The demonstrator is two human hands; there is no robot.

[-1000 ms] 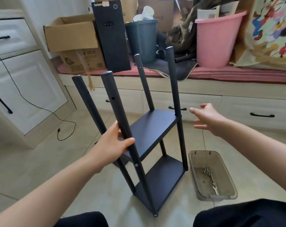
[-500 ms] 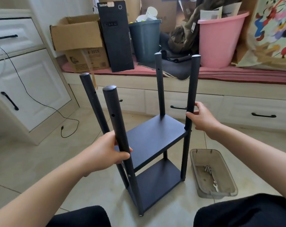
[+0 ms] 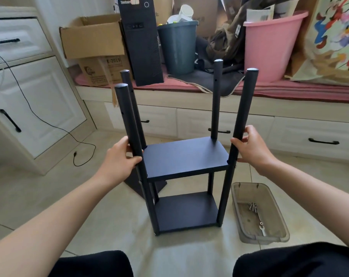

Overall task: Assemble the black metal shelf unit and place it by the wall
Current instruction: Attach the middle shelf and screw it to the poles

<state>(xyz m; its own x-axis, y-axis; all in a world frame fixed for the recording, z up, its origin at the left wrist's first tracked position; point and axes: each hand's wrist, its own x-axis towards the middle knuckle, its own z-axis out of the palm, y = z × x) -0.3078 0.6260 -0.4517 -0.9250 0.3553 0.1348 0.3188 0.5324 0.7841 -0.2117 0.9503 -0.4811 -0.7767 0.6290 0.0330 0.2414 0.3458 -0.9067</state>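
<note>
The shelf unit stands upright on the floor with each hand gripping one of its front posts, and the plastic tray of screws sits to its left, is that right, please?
Not quite: the head view shows the plastic tray to the right of the shelf unit. The left hand and right hand do each grip a front post.

Open floor [image 3: 109, 212] left of the shelf unit [image 3: 184, 156]; on the right a clear tray [image 3: 259, 212] sits just beside its leg. A dark panel [image 3: 133, 183], maybe a spare shelf, lies behind the left posts. Above the upper shelf, the gap between posts is free.
</note>
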